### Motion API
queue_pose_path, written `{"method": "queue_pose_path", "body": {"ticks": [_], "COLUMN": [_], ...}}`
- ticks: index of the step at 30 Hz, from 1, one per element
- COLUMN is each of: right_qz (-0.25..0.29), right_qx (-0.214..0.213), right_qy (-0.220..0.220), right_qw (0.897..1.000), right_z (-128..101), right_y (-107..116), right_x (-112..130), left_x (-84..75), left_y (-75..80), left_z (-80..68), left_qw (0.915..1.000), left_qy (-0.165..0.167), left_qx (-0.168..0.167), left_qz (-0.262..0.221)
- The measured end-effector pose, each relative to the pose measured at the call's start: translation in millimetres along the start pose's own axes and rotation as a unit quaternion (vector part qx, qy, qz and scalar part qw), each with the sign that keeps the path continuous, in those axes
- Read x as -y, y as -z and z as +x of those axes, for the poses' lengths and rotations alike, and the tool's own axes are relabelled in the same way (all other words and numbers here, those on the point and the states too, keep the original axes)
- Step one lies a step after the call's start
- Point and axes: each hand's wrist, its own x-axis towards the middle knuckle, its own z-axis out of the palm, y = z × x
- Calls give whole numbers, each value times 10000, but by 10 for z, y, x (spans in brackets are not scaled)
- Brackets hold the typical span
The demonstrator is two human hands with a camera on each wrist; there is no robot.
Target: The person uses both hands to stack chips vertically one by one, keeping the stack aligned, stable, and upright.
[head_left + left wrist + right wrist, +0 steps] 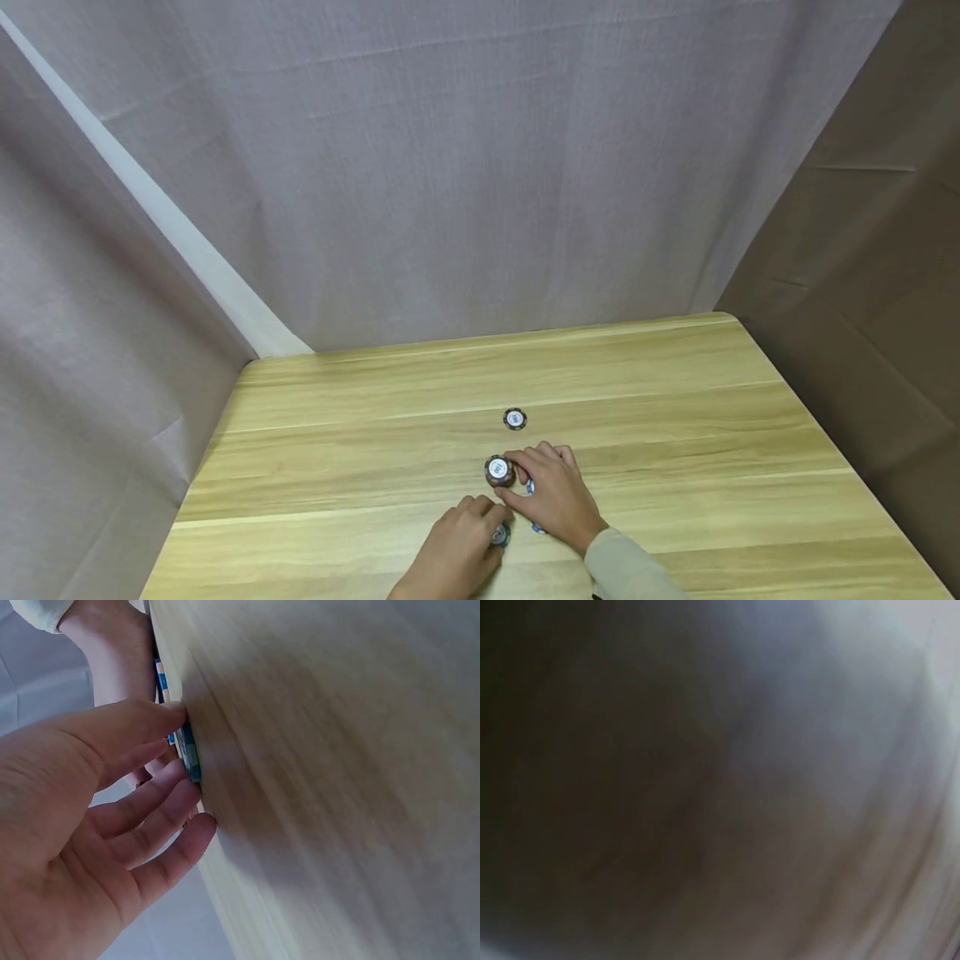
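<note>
On the table, a short stack of black poker chips (498, 470) with a white "100" centre stands by my right hand (553, 493). The thumb and index finger of that hand grip the stack's right side. Below it, my left hand (459, 546) pinches a green poker chip (499, 535) at the table surface; in the left wrist view, the green chip (190, 754) lies between thumb and fingers. Blue poker chips (538, 527) show partly under the right hand, mostly hidden. The right wrist view is too blurred and close to show the chips.
A single black poker chip (515, 418) lies flat farther back. The wooden table (337, 450) reaches back to a grey curtain (480, 183), with more cloth at the left and a brown drape (862, 317) at the right.
</note>
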Motion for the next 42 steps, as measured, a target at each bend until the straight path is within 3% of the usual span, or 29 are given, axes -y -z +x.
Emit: {"method": "queue_pose_path", "body": {"ticks": [8,18,24,30,36,42], "right_qz": [29,34,76,129,2,-100], "right_qx": [19,-60,41,93,57,61], "right_qy": [-32,-16,-105,-103,-27,25], "right_qw": [10000,10000,9999,9998,10000,9999], "right_z": [-16,-18,-5,-1,1,-2], "right_y": [6,-1,-8,-8,-13,-19], "right_x": [-27,-37,-17,9,7,0], "left_x": [-1,4,7,55,91,140], "left_y": [-50,-111,-106,-90,-27,74], "left_z": [25,35,18,3,19,79], "left_qw": [9997,9944,9933,9922,9924,9881], "left_qy": [-167,-554,-594,-717,-623,-690], "left_qx": [-187,-793,-796,-915,-1057,-1371], "left_qz": [54,420,589,461,92,-105]}}
